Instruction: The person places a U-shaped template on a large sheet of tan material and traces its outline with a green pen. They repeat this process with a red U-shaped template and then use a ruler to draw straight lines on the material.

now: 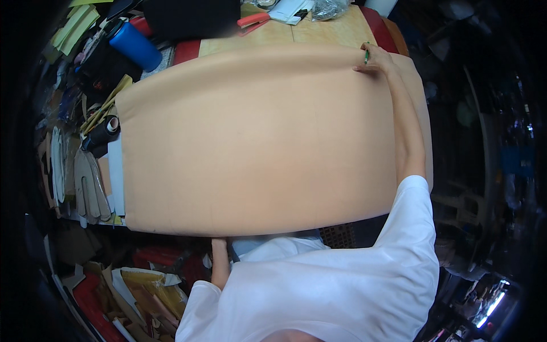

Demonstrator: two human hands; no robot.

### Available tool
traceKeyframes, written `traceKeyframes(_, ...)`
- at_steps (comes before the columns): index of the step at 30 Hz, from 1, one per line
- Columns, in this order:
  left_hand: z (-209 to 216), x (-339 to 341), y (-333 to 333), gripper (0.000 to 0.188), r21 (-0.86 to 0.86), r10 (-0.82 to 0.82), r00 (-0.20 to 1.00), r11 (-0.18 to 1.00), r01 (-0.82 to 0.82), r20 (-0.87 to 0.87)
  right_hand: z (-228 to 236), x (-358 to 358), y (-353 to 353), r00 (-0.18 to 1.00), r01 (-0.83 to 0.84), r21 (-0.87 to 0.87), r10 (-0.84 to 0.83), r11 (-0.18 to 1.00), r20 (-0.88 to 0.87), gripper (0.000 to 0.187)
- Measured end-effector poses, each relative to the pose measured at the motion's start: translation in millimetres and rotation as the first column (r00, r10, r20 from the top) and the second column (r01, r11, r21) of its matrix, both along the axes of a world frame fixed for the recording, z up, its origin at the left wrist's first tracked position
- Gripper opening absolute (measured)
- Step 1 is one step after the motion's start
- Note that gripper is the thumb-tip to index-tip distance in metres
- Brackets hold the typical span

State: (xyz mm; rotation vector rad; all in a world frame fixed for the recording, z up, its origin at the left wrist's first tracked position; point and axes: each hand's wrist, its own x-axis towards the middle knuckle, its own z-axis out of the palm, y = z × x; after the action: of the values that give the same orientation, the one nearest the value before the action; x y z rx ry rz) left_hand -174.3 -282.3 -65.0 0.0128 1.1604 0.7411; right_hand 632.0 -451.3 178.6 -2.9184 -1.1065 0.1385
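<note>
A broad tan sheet, leather-like and smooth (256, 137), spreads across the table in front of me. A raised fold or curve runs along its far side, and a further layer shows past its right edge. My right hand (376, 60) is at the sheet's far right corner, thumb on top and fingers at the far edge. A slim green pen-like stick (366, 56) sits between its thumb and fingers. My left forearm (220, 259) reaches up to the sheet's near edge; the left hand itself is hidden beneath it.
Beyond the sheet lie a red-handled tool (253, 20), papers and a clear plastic bag (329, 8) on the wooden tabletop (325, 34). A blue bottle (135, 45) stands far left. Dark rolls (101, 134) and flat pattern pieces (88, 182) crowd the left side.
</note>
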Motion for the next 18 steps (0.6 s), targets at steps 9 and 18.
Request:
traceKeyframes(9,135,-3,-38,0.048,0.146,0.007,0.994,0.989,0.009,-0.108,-8,-52,-37,0.946,-0.075,0.275,-0.019,0.959,0.325,0.039)
traceKeyframes(18,227,14,79,0.057,0.527,-0.166,0.936,0.789,0.315,-0.311,85,-95,-57,0.920,-0.072,0.472,-0.124,0.878,0.371,0.038)
